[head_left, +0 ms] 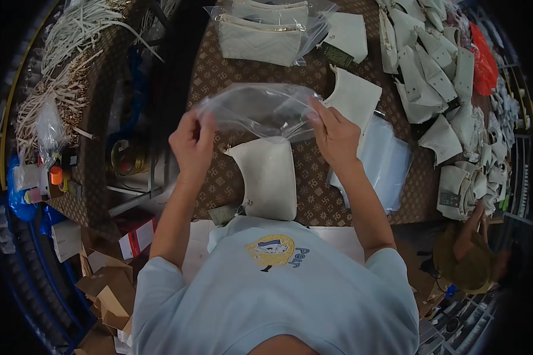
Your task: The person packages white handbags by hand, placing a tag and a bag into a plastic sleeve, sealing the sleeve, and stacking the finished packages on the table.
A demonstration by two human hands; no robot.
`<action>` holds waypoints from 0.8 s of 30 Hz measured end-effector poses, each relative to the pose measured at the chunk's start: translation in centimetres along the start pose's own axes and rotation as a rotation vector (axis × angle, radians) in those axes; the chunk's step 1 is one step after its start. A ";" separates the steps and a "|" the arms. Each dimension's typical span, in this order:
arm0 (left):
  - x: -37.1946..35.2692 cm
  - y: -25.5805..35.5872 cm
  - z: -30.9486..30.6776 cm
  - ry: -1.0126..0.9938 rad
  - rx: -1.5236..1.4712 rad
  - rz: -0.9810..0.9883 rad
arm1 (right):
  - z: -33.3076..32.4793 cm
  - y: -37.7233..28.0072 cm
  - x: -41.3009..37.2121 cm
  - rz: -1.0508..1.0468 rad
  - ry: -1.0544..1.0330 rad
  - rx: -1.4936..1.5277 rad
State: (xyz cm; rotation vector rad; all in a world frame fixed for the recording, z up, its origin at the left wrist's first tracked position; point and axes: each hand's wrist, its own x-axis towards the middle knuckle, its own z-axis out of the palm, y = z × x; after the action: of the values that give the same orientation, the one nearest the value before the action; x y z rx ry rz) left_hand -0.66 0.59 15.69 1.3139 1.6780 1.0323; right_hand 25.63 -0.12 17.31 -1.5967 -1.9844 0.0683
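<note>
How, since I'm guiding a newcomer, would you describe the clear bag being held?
Find the brown patterned table, then the left hand and right hand above it. The clear bag stretches between them, beyond the nearest white bag; unlike the flat plastic stack, it's held up.

Softly lit in the middle, across the patterned tabletop [314,195], then dropping fast to black at every corner! Bending hard toward the rim, fisheye-style. Glinting here off the clear bag [257,106], shining milky on the stacked plastic sleeves [391,158]. Slightly smeared around the left hand [194,139] and right hand [337,135]; murky, soft-edged out at both sides.
</note>
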 end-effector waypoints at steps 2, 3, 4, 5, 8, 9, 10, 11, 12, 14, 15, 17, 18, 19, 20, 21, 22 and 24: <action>-1.0 -0.7 0.9 0.389 -0.118 0.595 | 1.0 0.6 0.0 -0.070 0.134 0.190; -0.9 -2.8 1.6 0.388 -0.119 0.596 | 3.1 1.6 -0.3 0.007 0.247 0.298; -0.4 -6.0 2.5 0.297 -0.054 0.427 | 5.1 2.4 -0.7 0.084 0.366 0.407; -0.1 -7.8 2.9 0.204 0.014 0.256 | 6.4 2.7 -1.4 0.087 0.370 0.410; -0.1 -9.3 5.3 0.229 -0.212 -0.212 | 10.2 3.2 -3.4 0.906 -0.133 0.930; 0.0 -10.7 6.1 0.294 -0.327 -0.384 | 11.5 3.5 -4.0 1.056 -0.110 1.098; -0.1 -12.7 6.8 0.295 -0.328 -0.387 | 12.7 3.9 -4.7 1.204 -0.087 1.264; 0.0 -14.9 7.2 0.301 -0.075 -0.177 | 13.9 4.8 -5.5 1.194 -0.013 1.321; 0.0 -15.1 7.1 0.303 0.182 0.035 | 13.8 4.8 -5.6 1.195 -0.017 1.323; 0.5 -15.6 6.7 0.231 0.094 -0.079 | 13.9 4.4 -5.8 1.153 -0.002 1.253; 0.4 -15.3 6.4 0.148 0.002 -0.199 | 14.4 4.6 -6.4 1.156 -0.004 1.255; 0.7 -12.7 5.2 0.042 -0.123 -0.371 | 15.6 5.3 -7.7 0.913 -0.111 1.047; 0.9 -11.9 4.7 -0.062 -0.248 -0.536 | 15.4 5.0 -7.5 0.904 -0.116 1.049; 0.7 -12.1 4.7 -0.051 -0.249 -0.536 | 15.3 4.5 -7.6 0.939 -0.074 1.115; 0.0 -12.7 5.1 -0.057 -0.279 -0.503 | 15.2 4.1 -7.7 0.978 -0.032 1.179; -0.5 -13.2 5.6 -0.068 -0.307 -0.469 | 15.0 4.1 -7.9 0.978 -0.037 1.181; -0.9 -13.7 6.2 -0.006 -0.267 -0.341 | 14.7 4.5 -8.2 0.931 -0.033 1.088; -1.8 -14.4 6.3 -0.026 -0.065 -0.224 | 14.1 5.5 -9.5 0.889 -0.031 0.983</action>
State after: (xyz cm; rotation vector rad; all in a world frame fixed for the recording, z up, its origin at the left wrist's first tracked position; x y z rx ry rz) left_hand 0.10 -2.36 0.19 1.0654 1.7132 0.9247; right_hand 24.95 -2.75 -0.38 -1.5740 -0.8098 1.1923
